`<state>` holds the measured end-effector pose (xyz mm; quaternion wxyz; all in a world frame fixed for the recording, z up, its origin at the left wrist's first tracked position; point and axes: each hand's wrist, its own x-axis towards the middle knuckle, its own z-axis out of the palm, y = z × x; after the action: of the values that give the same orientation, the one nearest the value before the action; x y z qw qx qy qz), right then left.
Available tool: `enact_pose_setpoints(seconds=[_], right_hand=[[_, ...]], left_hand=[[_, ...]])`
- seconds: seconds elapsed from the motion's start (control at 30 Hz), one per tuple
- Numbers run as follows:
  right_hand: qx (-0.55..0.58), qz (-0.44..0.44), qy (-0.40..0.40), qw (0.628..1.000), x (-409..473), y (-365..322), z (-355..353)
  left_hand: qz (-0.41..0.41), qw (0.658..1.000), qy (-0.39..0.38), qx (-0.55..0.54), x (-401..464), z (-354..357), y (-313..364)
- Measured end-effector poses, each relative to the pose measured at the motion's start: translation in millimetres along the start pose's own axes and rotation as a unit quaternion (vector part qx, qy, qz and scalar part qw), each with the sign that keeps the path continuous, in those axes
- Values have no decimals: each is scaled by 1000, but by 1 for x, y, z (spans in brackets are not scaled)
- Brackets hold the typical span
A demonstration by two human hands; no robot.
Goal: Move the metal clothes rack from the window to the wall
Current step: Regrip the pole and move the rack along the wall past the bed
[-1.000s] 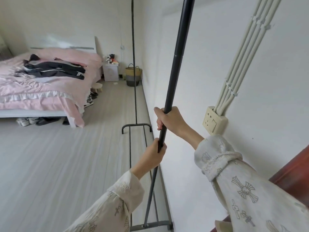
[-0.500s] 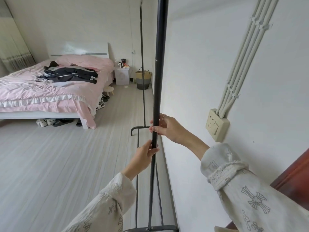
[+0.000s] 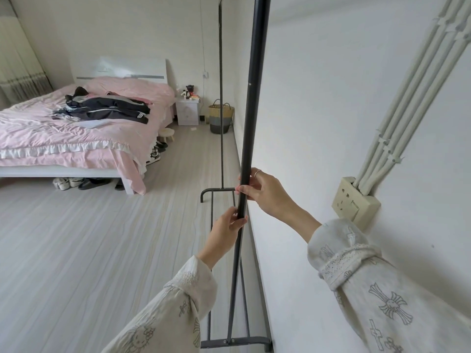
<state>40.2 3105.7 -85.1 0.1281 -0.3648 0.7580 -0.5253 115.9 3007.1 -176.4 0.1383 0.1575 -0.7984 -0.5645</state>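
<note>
The black metal clothes rack (image 3: 251, 103) stands upright along the white wall (image 3: 318, 110) on the right, its base rails on the floor beside the skirting. Its near post rises through the middle of the view and its far post (image 3: 221, 98) stands further back. My right hand (image 3: 265, 191) holds the near post with loose fingertips at about waist height. My left hand (image 3: 226, 231) grips the same post just below, fingers lightly wrapped. The top bar is out of view.
A bed with pink bedding (image 3: 76, 133) and dark clothes on it fills the left. Shoes lie under it. A white nightstand (image 3: 188, 110), a woven basket (image 3: 221, 115) and a small stool (image 3: 166, 135) stand at the far wall. A socket box (image 3: 354, 200) with conduits juts from the right wall.
The near post has swung from tilted to upright and closer to the wall. Both hands have loosened from full fists to lighter fingertip holds on the post.
</note>
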Motion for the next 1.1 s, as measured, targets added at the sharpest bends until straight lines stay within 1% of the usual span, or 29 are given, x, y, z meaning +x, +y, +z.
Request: enact_pose_setpoints(seconds=[0.1,0.3,0.57,0.77,1.1], right_hand=[[-16,0,8,1000,26,6,3],[-42,4,24,999,99,18,6],[-33,13,48,998,188,36,9],[-39,14,47,998,247,51,6],[-60,-1,17,998,380,93,-16]], left_hand=[[-8,1000,8,-22,23,-6,-5],[-18,998,-11,-56,100,-30,-22],[-2,999,-27,-28,194,-53,-31],[8,1000,-27,-5,254,-65,-38],[12,1000,-10,12,386,-72,-46]])
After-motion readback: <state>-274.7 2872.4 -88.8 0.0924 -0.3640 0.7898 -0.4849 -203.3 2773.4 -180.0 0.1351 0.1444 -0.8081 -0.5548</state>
